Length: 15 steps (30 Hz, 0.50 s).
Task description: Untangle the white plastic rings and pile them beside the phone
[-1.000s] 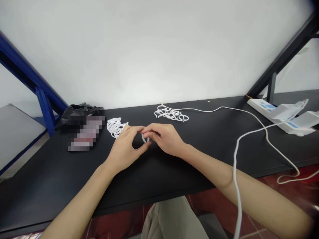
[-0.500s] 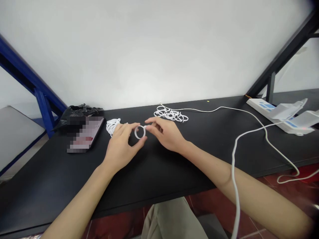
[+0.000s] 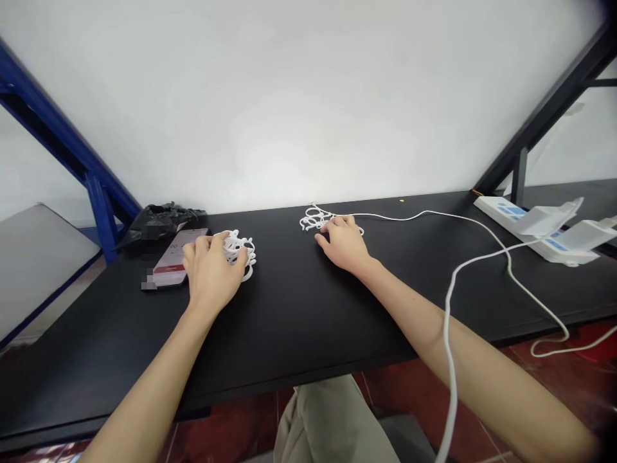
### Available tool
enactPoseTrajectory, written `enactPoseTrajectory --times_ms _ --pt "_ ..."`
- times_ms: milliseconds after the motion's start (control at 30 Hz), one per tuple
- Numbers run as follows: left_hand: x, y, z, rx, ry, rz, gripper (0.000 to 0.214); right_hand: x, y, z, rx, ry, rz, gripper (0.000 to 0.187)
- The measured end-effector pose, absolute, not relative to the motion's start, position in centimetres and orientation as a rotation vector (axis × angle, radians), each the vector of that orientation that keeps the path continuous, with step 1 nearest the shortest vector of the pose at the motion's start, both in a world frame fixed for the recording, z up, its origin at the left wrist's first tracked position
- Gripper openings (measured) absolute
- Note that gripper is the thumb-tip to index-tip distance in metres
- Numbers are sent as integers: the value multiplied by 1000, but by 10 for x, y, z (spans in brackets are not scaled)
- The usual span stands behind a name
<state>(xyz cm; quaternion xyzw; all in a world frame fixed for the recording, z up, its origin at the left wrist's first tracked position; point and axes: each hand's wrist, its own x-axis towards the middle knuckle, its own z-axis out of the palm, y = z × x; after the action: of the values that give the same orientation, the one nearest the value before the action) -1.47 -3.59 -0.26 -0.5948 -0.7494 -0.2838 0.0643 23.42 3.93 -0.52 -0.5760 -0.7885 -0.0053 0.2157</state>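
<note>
My left hand rests at a heap of white plastic rings on the black table, thumb and fingers spread around its near-left side. The rings have small knobbed ends and lie stacked together; my hand covers part of them. To the right, my right hand reaches over a looser spread of similar white rings. Its thumb stands apart from the fingers, and the fingertips touch or hover just over the rings. I cannot make out any ring gripped in either hand.
A phone lies left of my left hand, before a crumpled black plastic bag. A white cable runs along the back and loops across my right forearm. On the right sits a white device with blue panels. The table meets a pale wall.
Both hands held one white ring between them earlier. They have parted: my left hand moved left to the heap, my right hand moved right to the loose rings.
</note>
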Motion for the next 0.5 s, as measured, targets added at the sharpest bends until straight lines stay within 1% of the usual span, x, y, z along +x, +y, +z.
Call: enactPoseTrajectory --times_ms 300,400,500 --pt "-18 -36 -3 -1786 -2248 -864 54 229 34 0 -1461 -2142 -36 34" --pt "-15 -37 -3 -1798 -2168 -923 51 222 24 3 -1271 -2133 -55 32" --pt "-6 -39 -2 -1907 -1989 -1019 45 214 11 6 -995 -2168 -33 29"
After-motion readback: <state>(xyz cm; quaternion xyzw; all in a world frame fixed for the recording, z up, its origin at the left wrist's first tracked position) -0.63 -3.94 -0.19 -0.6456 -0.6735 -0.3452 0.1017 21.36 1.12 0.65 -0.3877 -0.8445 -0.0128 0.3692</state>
